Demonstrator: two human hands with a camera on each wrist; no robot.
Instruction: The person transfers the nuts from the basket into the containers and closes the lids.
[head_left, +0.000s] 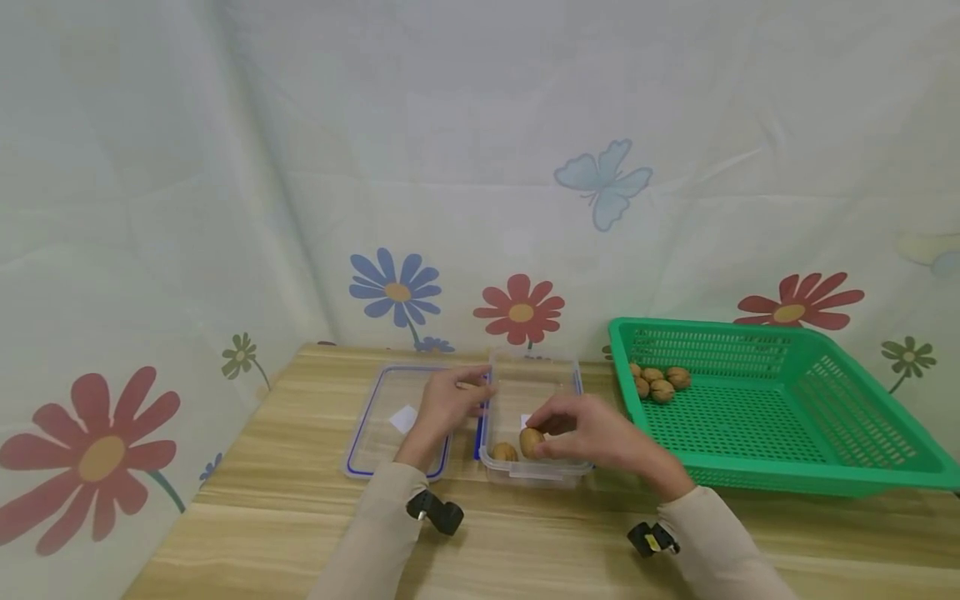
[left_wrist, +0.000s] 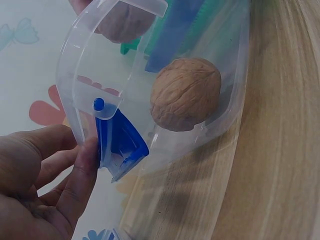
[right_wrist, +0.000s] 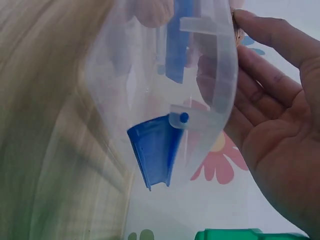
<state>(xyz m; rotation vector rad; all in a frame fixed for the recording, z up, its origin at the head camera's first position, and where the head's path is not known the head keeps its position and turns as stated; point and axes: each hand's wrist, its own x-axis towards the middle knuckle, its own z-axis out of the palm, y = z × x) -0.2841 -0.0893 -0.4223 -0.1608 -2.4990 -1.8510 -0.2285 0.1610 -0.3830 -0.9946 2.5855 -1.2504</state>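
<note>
A clear plastic food container point(head_left: 534, 482) with blue side latches stands on the wooden table. Inside it, at the near left corner, lies a walnut point(head_left: 505, 452), seen large through the plastic in the left wrist view. My right hand point(head_left: 592, 432) pinches another walnut point(head_left: 531, 442) between thumb and fingers, at the container's near end and above its rim. At the left rim, my left hand point(head_left: 447, 398) holds the container's side, thumb and fingers by a hanging blue latch point(left_wrist: 120, 142). The opposite latch point(right_wrist: 156, 150) hangs down as well.
Left of the container lies its clear lid point(head_left: 381, 410) with a blue seal. A green plastic basket point(head_left: 738, 437) stands close on the right, several walnuts point(head_left: 663, 391) gathered in its left part. A flower-printed curtain point(head_left: 480, 208) hangs behind the table.
</note>
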